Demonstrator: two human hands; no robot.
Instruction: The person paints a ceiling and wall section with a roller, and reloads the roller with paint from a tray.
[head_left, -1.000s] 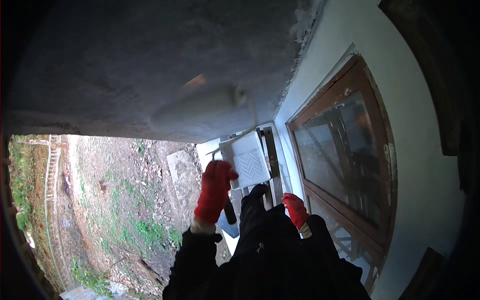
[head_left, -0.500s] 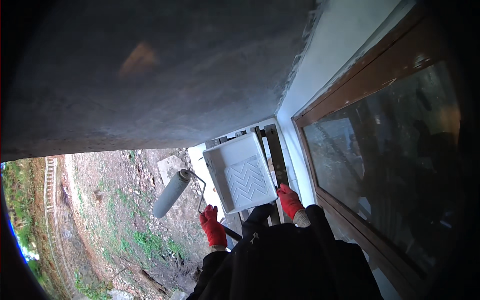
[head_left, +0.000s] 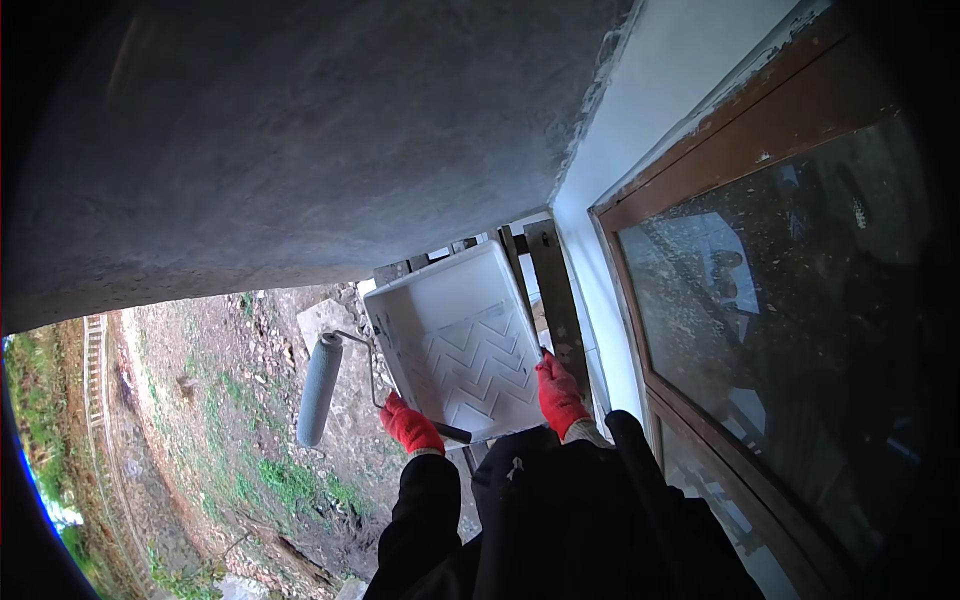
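In a red glove, my left hand [head_left: 411,424] is closed round the handle of a paint roller [head_left: 320,390]. The roller's long grey sleeve hangs out to the left on its bent wire frame, while the dark handle end pokes out right of the fist, over the tray's near edge. My right hand [head_left: 561,393], also red-gloved, grips the right rim of a white paint tray [head_left: 459,292]. Zigzag ridges mark the tray's near part, and thin white paint coats it. Whether the left hand also touches the tray, I cannot tell.
Below the tray are dark wooden planks [head_left: 555,290]. A dark grey wall or ceiling surface [head_left: 330,150] fills the upper left. To the right stands a brown-framed window [head_left: 690,190] in a white wall. Rocky ground [head_left: 240,400] with grass lies far down at the left.
The tray has come closer and shifted slightly left, with my right hand on its rim. My left hand has moved left and up, and the roller sleeve has swung left, nearer vertical.
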